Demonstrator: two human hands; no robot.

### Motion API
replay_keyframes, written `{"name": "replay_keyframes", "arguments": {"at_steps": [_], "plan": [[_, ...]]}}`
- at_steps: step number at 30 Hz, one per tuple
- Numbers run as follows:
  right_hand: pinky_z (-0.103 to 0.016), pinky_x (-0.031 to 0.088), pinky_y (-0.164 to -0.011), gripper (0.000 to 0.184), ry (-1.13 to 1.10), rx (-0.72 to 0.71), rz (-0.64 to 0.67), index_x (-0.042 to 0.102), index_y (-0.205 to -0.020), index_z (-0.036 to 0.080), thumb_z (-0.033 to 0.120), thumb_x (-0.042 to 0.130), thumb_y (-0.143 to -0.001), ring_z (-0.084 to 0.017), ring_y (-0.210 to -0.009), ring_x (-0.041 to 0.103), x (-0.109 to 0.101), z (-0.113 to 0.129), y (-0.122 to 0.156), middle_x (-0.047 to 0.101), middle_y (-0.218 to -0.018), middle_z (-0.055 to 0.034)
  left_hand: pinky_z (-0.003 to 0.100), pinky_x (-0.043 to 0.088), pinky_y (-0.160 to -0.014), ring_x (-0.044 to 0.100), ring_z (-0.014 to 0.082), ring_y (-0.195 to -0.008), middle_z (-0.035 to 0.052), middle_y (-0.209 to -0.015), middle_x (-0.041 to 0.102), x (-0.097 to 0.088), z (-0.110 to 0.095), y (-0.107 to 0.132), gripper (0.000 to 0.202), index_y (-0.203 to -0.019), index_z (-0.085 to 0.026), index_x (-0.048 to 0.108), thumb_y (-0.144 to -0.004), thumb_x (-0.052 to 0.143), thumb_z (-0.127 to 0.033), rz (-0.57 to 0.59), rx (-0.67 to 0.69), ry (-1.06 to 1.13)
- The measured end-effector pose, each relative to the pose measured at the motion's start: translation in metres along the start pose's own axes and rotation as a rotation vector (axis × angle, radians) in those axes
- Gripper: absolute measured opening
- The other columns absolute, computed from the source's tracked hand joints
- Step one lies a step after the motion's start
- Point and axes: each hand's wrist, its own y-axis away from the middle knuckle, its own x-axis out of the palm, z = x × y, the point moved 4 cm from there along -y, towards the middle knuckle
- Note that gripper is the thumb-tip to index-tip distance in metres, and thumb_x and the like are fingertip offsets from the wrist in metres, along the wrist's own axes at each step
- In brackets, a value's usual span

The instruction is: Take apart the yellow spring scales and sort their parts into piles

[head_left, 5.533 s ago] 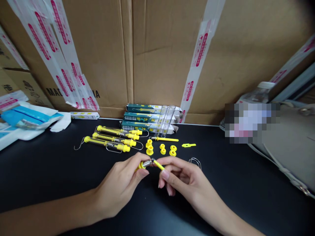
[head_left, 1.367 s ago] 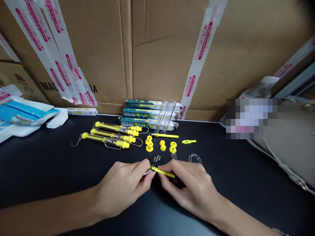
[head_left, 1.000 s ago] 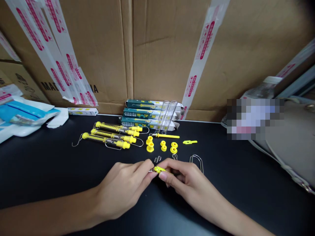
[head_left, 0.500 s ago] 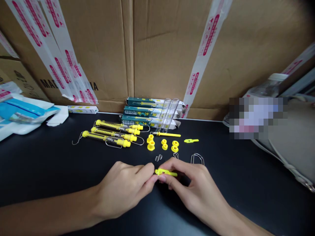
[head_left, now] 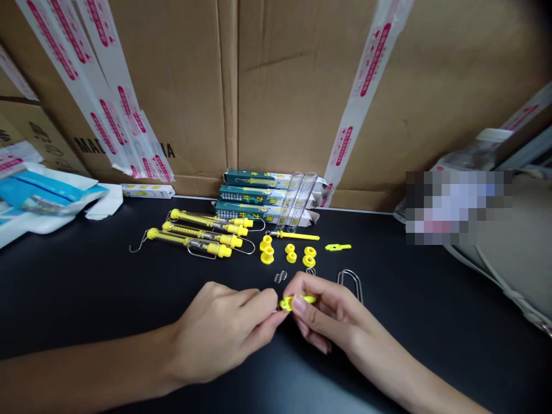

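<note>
We have the yellow slotted piece point(head_left: 286, 304) above the table point(head_left: 241, 379), just in front of us, lying roughly level between our two hands. Our right hand point(head_left: 334, 313) grips it narrowly between thumb and forefinger, the other fingers curled beneath. Our left hand point(head_left: 228, 328) is pinched tight at the piece's left end, around a silvery bit point(head_left: 278, 309) that the fingers mostly hide, so we cannot tell its full shape. Just beyond our fingertips lie two small springs point(head_left: 278, 278), and near the right hand are large wire loops point(head_left: 357, 280). Further back we see flanged yellow caps point(head_left: 267, 256), smaller yellow collars point(head_left: 291, 257), yellow rings point(head_left: 309, 261), a yellow rod point(head_left: 299, 236) and a flat yellow tab point(head_left: 338, 247). To their left rest several hooked yellow gauges point(head_left: 190, 238), side by side. Behind, two clear tubes point(head_left: 293, 198) lie across three green-and-white cartons point(head_left: 250, 195), near the tall cardboard point(head_left: 280, 103). A bottle point(head_left: 478, 154) and a bag point(head_left: 513, 264) sit at the far right.
</note>
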Motion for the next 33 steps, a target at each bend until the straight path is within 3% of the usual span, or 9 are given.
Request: {"name": "replay_keyframes", "arguments": {"at_steps": [14, 17, 22, 29, 33], "plan": [[-0.026, 0.01, -0.046, 0.032, -0.065, 0.208, -0.013, 0.049, -0.067, 0.019, 0.043, 0.067, -0.079, -0.007, -0.046, 0.015, -0.004, -0.003, 0.001, 0.031, -0.052, 0.0091, 0.03, 0.03, -0.044, 0.046, 0.0101, -0.043, -0.0068, -0.051, 0.047, -0.006, -0.013, -0.002, 0.034, -0.064, -0.021, 0.046, -0.099, 0.045, -0.023, -0.096, 0.19, -0.303], [-0.027, 0.012, -0.046, 0.032, 0.027, 0.229, 0.017, 0.051, -0.071, 0.019, 0.046, 0.061, -0.083, -0.008, -0.047, 0.018, -0.003, -0.006, 0.003, 0.032, -0.053, 0.0084, 0.03, 0.028, -0.045, 0.043, 0.0114, -0.043, -0.0067, -0.05, 0.044, -0.005, -0.015, 0.001, 0.032, -0.065, -0.021, 0.045, -0.097, 0.045, -0.02, -0.132, 0.223, -0.335], [-0.027, 0.013, -0.048, 0.038, 0.275, 0.143, 0.031, 0.048, -0.068, 0.018, 0.043, 0.048, -0.097, -0.01, -0.053, 0.021, -0.003, -0.007, 0.007, 0.03, -0.059, 0.0065, 0.031, 0.025, -0.046, 0.04, 0.0123, -0.042, -0.0063, -0.048, 0.041, -0.001, -0.016, 0.003, 0.033, -0.063, -0.02, 0.045, -0.096, 0.044, -0.017, -0.139, 0.236, -0.369], [-0.027, 0.01, -0.044, 0.041, -0.047, 0.178, 0.02, 0.047, -0.07, 0.019, 0.053, 0.053, -0.092, -0.008, -0.048, 0.015, 0.003, -0.013, 0.006, 0.024, -0.054, 0.0092, 0.031, 0.026, -0.047, 0.041, 0.0115, -0.042, -0.0062, -0.049, 0.043, -0.003, -0.018, 0.004, 0.033, -0.065, -0.019, 0.047, -0.098, 0.044, -0.016, -0.155, 0.214, -0.407], [-0.025, 0.007, -0.043, 0.036, -0.228, 0.234, -0.019, 0.046, -0.067, 0.019, 0.046, 0.062, -0.085, -0.006, -0.045, 0.011, 0.008, -0.012, 0.008, 0.023, -0.052, 0.0105, 0.032, 0.026, -0.046, 0.043, 0.0125, -0.041, -0.006, -0.05, 0.044, -0.003, -0.02, 0.005, 0.029, -0.07, -0.018, 0.051, -0.099, 0.044, -0.018, -0.121, 0.226, -0.485]]}}
